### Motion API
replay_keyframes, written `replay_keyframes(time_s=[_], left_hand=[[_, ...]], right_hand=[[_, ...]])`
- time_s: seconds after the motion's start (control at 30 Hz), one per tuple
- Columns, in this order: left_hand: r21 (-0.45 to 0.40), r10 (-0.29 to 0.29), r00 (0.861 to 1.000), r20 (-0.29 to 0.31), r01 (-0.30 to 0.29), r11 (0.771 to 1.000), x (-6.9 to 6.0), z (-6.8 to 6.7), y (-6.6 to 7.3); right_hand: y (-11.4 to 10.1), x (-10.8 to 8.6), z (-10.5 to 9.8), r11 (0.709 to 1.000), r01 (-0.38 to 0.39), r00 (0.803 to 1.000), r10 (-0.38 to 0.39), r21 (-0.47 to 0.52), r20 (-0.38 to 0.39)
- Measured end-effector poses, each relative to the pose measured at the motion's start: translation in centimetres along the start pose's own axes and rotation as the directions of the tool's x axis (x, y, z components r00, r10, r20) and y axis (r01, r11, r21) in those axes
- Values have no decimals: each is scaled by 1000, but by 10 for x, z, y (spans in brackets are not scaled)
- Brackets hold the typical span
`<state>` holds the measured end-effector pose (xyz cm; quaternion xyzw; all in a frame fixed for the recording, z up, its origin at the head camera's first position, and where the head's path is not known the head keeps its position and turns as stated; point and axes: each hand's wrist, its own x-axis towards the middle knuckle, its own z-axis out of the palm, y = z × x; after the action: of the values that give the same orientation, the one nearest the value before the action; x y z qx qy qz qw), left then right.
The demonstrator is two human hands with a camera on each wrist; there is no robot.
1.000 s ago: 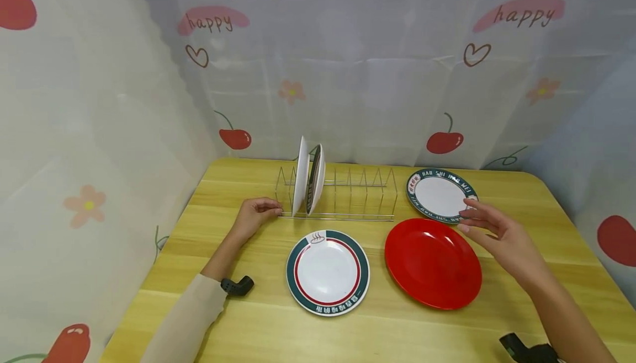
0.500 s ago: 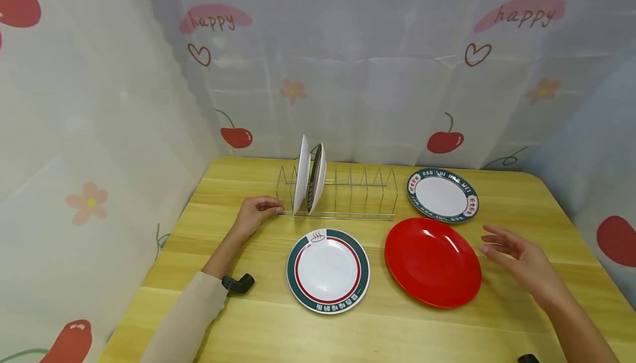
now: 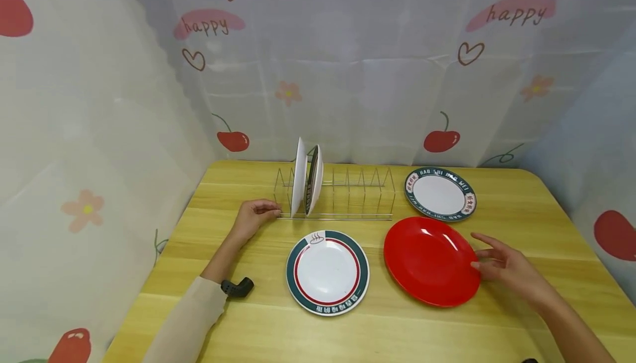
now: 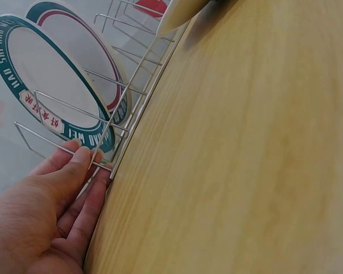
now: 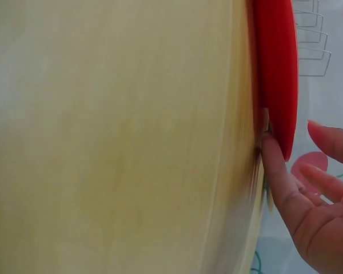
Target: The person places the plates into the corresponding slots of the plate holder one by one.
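My left hand pinches the left end of a wire plate rack; the left wrist view shows thumb and fingers around its end wire. Two plates stand on edge in the rack: a white-faced plate with a green lettered rim, and a second rimmed plate beside it. At the right edge of a red plate is my right hand, fingers spread. In the right wrist view one finger reaches under the red rim, while other fingertips stay apart above it.
A white plate with a green rim and red ring lies in front of the rack. Another green-rimmed plate lies behind the red one. A patterned curtain hangs behind the wooden table.
My right hand drew back from near the far green-rimmed plate, then came forward and left to the red plate's right edge. The left hand stays on the rack.
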<state>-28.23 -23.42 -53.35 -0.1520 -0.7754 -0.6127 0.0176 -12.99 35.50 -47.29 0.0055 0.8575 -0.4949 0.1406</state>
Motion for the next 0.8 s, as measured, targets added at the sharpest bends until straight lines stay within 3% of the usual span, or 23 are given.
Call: replay_keyframes(time_s=[0.17,0.4,0.53,0.67,0.8], left_hand=[[0,11,1000,-7,-11,1000,0,1,1],[-9,4,1000,3,-4,1000,-1,1,1],[-10,11,1000,5,-11,1000,-1,2,1],[-6,-1,1000,2,1,1000,0,2,-1],[-4,-2,1000,-3,2,1000,0,2,1]], right_hand=[[0,4,-1,999,20,999,-19,-27,28],[-3,9,-1,996,-69,985,60,50,163],[-3,8,-5,984,-54,964,8,168,265],[-2,7,-11,953,-55,929,-60,297,365],[-4,7,-14,927,-71,909,-92,368,407]])
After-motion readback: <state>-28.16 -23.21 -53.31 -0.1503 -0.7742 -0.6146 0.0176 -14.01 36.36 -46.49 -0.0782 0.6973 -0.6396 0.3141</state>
